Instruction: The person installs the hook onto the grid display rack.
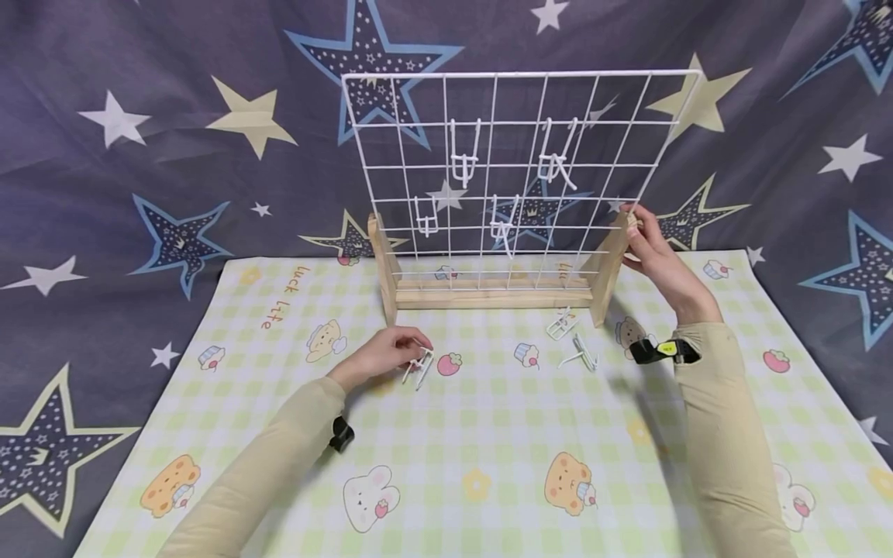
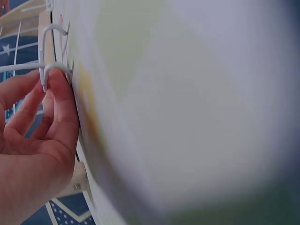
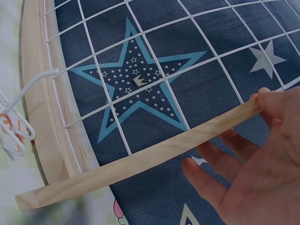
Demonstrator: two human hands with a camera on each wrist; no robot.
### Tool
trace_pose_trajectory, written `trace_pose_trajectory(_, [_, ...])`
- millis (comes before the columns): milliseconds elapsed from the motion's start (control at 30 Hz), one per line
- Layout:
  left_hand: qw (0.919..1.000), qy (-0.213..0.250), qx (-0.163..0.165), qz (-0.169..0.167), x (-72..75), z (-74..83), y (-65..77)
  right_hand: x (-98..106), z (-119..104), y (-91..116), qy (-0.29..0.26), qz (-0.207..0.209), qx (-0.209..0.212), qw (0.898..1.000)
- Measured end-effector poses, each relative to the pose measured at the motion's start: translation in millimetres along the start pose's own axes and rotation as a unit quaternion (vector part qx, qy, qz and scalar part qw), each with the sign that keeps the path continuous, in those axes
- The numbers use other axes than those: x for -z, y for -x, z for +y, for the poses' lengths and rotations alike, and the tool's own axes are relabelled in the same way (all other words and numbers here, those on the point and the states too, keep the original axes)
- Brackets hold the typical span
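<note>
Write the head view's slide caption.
Left hand holds a white hook; right hand grips the wire grid rack by its wooden upright.

Tabletop point(image 1: 446, 434) under green-and-white checked cloth point(image 1: 279, 480), printed with cartoon animals point(image 1: 371, 500), cupcakes point(image 1: 528, 355) and strawberries point(image 1: 449, 364). Near far edge, wooden stand point(image 1: 494, 299) rests upright, bearing white wire grid panel point(image 1: 519, 166). Two loose white wire hooks, one point(image 1: 560, 325) just beyond other point(image 1: 584, 356), lie near stand's right foot.

Tbl cloth point(image 1: 474, 418) says "luck life" (orange txt point(image 1: 298, 282)).
</note>
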State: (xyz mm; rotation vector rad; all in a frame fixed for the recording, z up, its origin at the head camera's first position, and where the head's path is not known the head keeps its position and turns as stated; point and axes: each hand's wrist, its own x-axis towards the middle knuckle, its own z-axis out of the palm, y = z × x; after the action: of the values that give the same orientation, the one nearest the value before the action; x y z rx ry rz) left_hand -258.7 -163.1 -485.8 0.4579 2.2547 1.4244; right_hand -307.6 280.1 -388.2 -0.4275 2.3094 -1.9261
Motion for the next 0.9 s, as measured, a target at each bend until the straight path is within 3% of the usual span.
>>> trace_pose_trajectory(300, [0.9988, 0.030, 0.004, 0.039, 18.9, -5.3, 8.6, 0, -1, 1, -0.009, -0.002, 0.001, 1.000])
trace_pose_trajectory(433, [0.9988, 0.045, -0.004, 0.016, 30.7, -17.8, 12.2, 0, 1, 1, -0.006, 0.002, -0.002, 1.000])
trace_pose_trajectory(633, [0.9993, 0.015, -0.008, -0.033, 49.0, -26.4, 22.7, -1, 1, 1, -0.006, 0.003, 0.000, 1.000])
trace_pose_trajectory(900, [0.9989, -0.003, 0.021, -0.043, 59.6, -28.7, 30.0, -2, 0, 0, -0.001, 0.008, -0.007, 1.000])
